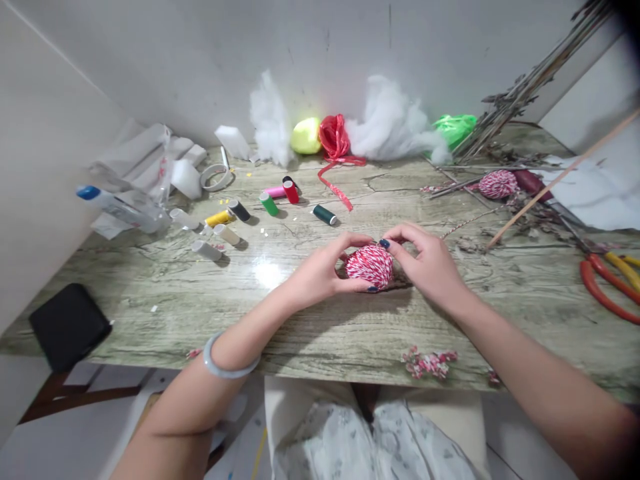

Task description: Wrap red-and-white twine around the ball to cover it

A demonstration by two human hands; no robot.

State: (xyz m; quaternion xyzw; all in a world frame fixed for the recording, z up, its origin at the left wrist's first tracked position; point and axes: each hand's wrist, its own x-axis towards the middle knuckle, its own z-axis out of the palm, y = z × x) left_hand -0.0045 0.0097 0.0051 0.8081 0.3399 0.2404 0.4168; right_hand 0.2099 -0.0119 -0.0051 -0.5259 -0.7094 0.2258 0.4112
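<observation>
A ball of red-and-white twine (pixel 369 268) rests near the middle of the table. My left hand (pixel 327 270) curls around its left side, with the thumb at the lower front and the fingers along the top. At the ball's upper right, my right hand (pixel 423 260) has thumb and index finger pinched together on the twine; the bit between the fingertips is hardly visible. From behind that hand a thin twisted cord (pixel 473 222) runs toward the back right. A second, smaller red-and-white twine ball (pixel 499 184) lies there among dry twigs.
Several thread spools (pixel 270 204) lie left of centre. Against the wall are white stuffing (pixel 387 123), red ribbon (pixel 334 137) and a green bundle (pixel 455 130). Red-handled scissors (pixel 607 293) lie at right, pink-white scraps (pixel 429 363) at the front edge, a black case (pixel 70 327) at left.
</observation>
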